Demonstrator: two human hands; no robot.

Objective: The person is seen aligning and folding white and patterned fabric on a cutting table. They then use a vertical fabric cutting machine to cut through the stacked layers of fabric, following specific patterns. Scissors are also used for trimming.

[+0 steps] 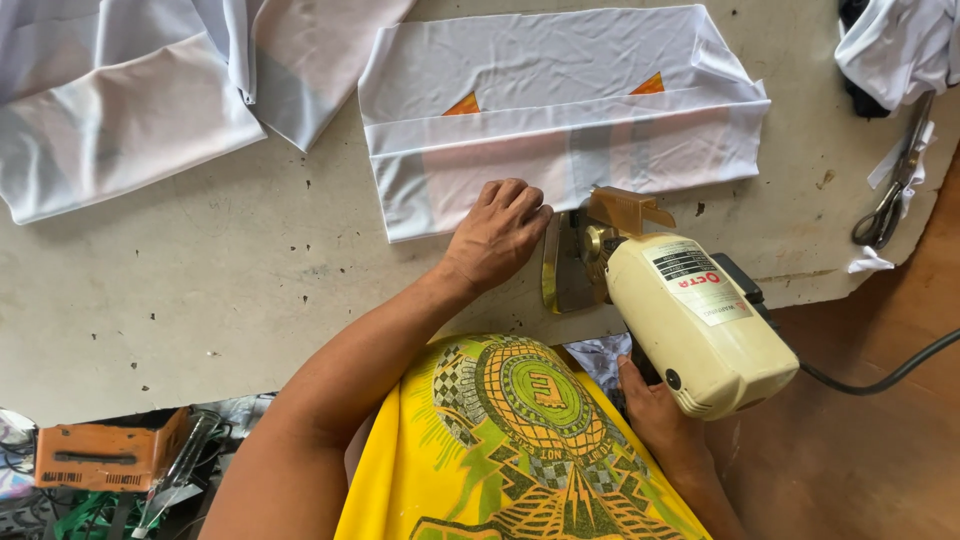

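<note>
Left hand: the left hand [497,232] is down flat at the centre of the frame, fingers together and curled a little, pressing the near edge of the folded white cloth [560,120]; it clamps nothing, just pins the fabric to the worktop [200,290].
Right hand: the right hand [655,415] sits low, right of centre, tucked under the rear of the cream cutting machine [690,310]; its fingers are hidden behind the machine's body, so I cannot tell how tightly they close on it.
Cutting machine: lying across the lower right of centre, its brass-coloured blade guard [600,240] pointing toward the cloth and just beside the left hand's fingertips; a black cable [880,378] runs off to the right edge.
Folded cloth: upper centre of the frame, lying flat, white with faint pink and grey panels, and two small orange triangles showing along a fold.
Other cloth: more white fabric [120,100] spread across the upper left, and a bunched piece [900,45] in the upper right corner.
Scissors: a pair of scissors [893,195] lies at the right edge of the worktop, well apart from both hands.
Lower left: an orange box [105,455] sits below the worktop edge.
Person: yellow printed shirt [520,450] fills the bottom centre.
</note>
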